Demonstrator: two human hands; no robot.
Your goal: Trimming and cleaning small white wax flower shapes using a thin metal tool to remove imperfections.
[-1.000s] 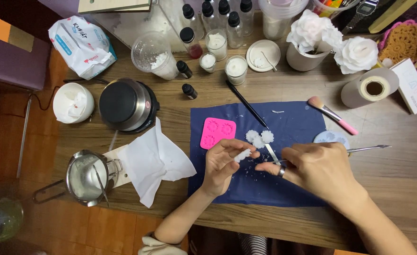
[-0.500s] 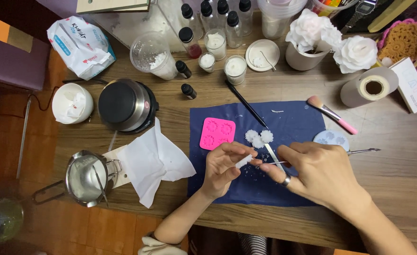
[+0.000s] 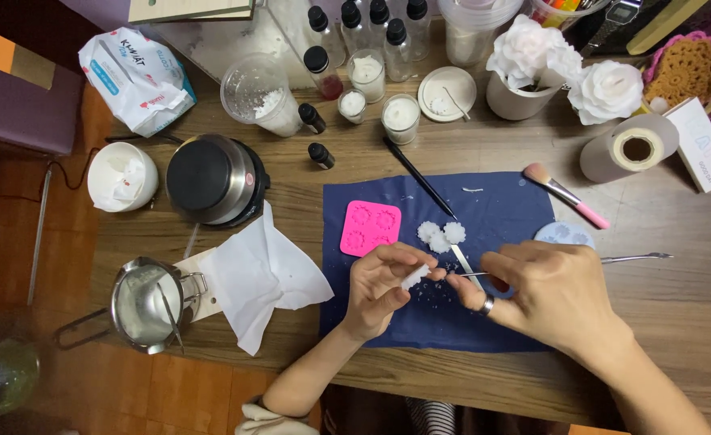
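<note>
My left hand [image 3: 383,283] pinches a small white wax piece [image 3: 414,278] over the dark blue mat [image 3: 500,209]. My right hand [image 3: 550,292], with a ring on one finger, holds a thin metal tool [image 3: 472,275] whose tip points at the wax piece. Just above the hands lie three small white wax flowers [image 3: 441,234] and a flat metal blade [image 3: 462,259]. A pink silicone mould [image 3: 370,228] sits on the mat's left part. White crumbs lie on the mat under my hands.
A black stick [image 3: 417,176], pink brush [image 3: 565,196], round pale mould [image 3: 563,234] and metal pick [image 3: 637,258] lie nearby. Left: white tissue [image 3: 263,274], metal pouring pot [image 3: 142,304], hot plate [image 3: 213,179], white bowl [image 3: 122,176]. Behind: bottles, candle jars, a tape roll [image 3: 629,148], white flowers.
My right hand has shifted slightly left and turned, bringing the thin tool's tip closer to the wax piece. My left hand stayed nearly in place.
</note>
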